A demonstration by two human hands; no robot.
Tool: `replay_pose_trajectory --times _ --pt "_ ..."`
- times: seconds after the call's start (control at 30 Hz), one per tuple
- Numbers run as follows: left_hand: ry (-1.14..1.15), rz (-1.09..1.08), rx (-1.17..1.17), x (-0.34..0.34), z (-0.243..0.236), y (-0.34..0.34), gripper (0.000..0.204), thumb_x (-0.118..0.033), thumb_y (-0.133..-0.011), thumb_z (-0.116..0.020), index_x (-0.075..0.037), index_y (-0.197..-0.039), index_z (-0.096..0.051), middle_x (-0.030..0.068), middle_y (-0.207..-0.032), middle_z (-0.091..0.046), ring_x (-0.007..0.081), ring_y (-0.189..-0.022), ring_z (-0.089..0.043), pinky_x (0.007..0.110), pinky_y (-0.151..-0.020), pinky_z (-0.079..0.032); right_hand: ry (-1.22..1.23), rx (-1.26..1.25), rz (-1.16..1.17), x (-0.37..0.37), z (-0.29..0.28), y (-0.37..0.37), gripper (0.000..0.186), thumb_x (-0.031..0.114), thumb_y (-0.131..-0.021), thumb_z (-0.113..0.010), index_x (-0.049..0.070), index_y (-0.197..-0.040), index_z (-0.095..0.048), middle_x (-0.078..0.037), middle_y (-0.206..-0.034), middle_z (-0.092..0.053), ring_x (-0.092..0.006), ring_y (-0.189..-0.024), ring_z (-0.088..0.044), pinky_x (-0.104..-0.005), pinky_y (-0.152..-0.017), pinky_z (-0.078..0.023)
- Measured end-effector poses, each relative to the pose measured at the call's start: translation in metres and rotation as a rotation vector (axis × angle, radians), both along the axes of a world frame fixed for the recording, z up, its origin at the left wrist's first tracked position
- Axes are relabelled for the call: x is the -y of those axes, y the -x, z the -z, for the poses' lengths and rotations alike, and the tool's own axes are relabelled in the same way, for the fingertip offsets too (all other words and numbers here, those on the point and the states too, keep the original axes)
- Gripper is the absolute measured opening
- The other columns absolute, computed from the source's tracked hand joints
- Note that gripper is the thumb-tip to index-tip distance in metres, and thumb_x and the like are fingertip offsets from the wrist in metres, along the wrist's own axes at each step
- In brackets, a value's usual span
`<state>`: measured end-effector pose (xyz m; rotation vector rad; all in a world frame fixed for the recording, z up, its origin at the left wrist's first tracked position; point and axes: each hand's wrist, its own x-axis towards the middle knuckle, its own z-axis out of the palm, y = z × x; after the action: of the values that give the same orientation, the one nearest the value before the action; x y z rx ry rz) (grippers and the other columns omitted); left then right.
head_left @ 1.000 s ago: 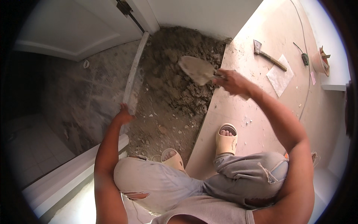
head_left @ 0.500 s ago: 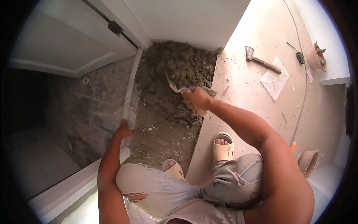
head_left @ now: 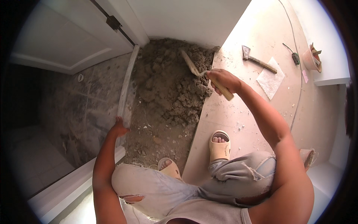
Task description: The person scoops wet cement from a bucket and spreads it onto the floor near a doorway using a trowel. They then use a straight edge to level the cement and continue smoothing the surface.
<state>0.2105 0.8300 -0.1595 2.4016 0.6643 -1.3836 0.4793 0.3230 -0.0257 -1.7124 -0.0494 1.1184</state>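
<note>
Right hand (head_left: 225,80) wraps the trowel (head_left: 194,70); I see its blade (head_left: 189,62) point forward-left over dirt (head_left: 162,82), near the far right corner.

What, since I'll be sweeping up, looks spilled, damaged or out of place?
Pale crumbs lie scattered on the smooth floor, outside the dark heap, like spilled debris. The jeans are ripped on both legs.
</note>
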Motion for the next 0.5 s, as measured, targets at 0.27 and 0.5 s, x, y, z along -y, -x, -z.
replay_pose_trajectory --times 0.27,0.5 --pt "0.037 -0.041 -0.023 0.017 -0.023 -0.010 0.126 -0.049 -0.078 -0.075 0.007 -0.151 0.010 0.0269 -0.159 0.018 0.0370 -0.150 -0.003 0.039 -0.120 -0.020 0.786 0.951 -0.451 0.019 0.011 0.008 0.030 0.032 -0.099 -0.051 0.003 -0.102 -0.058 -0.019 -0.078 -0.066 -0.0363 -0.070 -0.066 -0.0479 -0.064 -0.051" --pt "0.032 -0.085 -0.056 0.017 -0.029 -0.014 0.126 -0.048 -0.076 -0.076 0.006 -0.152 0.009 0.0256 -0.159 0.019 0.0361 -0.150 -0.006 0.038 -0.119 -0.023 0.897 0.688 -0.379 0.022 0.022 -0.041 0.033 0.024 -0.098 -0.045 -0.001 -0.105 -0.066 -0.020 -0.099 -0.071 -0.0351 -0.095 -0.069 -0.0429 -0.081 -0.056"
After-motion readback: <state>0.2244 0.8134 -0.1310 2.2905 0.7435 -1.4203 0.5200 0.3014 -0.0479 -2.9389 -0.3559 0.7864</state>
